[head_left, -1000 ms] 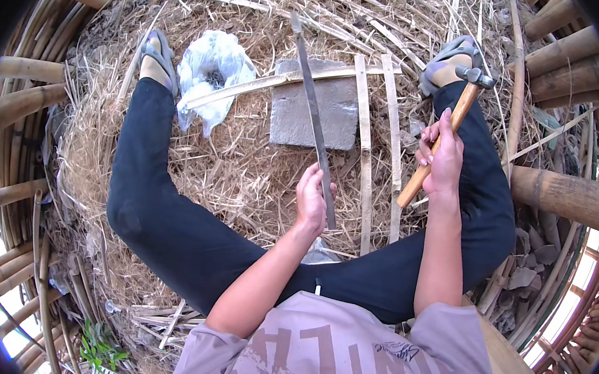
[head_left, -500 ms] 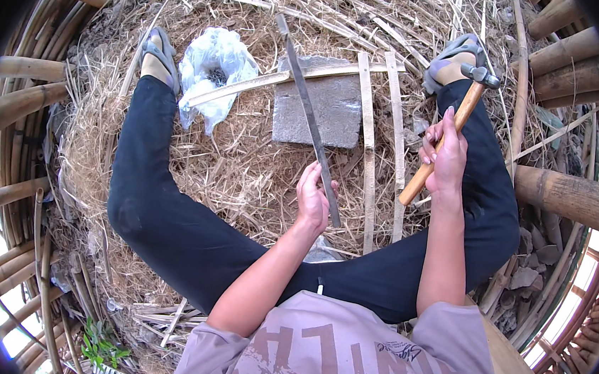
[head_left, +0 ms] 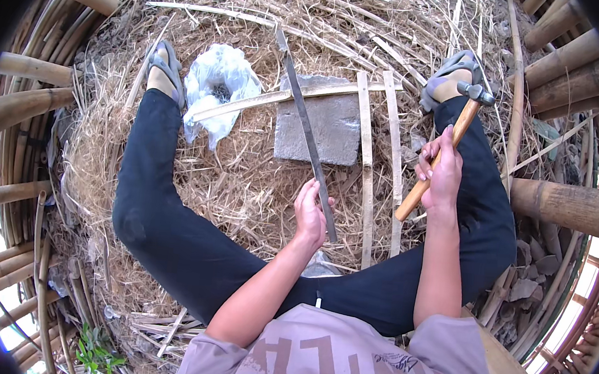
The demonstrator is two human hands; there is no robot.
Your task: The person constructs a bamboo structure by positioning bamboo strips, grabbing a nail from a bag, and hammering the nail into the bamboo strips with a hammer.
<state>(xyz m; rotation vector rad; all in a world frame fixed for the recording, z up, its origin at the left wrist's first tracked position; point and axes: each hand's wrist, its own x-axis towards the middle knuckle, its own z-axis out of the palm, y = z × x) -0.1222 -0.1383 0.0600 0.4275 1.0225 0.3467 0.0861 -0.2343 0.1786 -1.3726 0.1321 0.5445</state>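
Observation:
My left hand point(head_left: 311, 215) holds a long, flat dark grey strip point(head_left: 304, 116) near its lower end. Whether the strip is wood or metal I cannot tell. It slants up and leftward across a grey concrete block point(head_left: 316, 135). My right hand point(head_left: 444, 173) is closed around the wooden handle of a hammer point(head_left: 462, 121), whose metal head points up and away from me. A pale bamboo slat point(head_left: 264, 98) lies over the block and reaches a clear plastic bag point(head_left: 218, 73) with small dark items inside. Two more pale slats point(head_left: 365, 157) lie right of the block.
My legs point(head_left: 163, 203) are spread around the work spot, feet in grey sandals point(head_left: 167, 68). Dry straw and shavings point(head_left: 222, 180) cover the ground. Bamboo poles point(head_left: 565, 208) stick in from both sides. Broken stones point(head_left: 522, 285) lie by my right knee, and a small green plant point(head_left: 98, 351) grows at lower left.
The whole scene sits slightly lower in the picture, as the view has tilted a little. Both hands keep their hold on the strip and the hammer, with almost no other movement.

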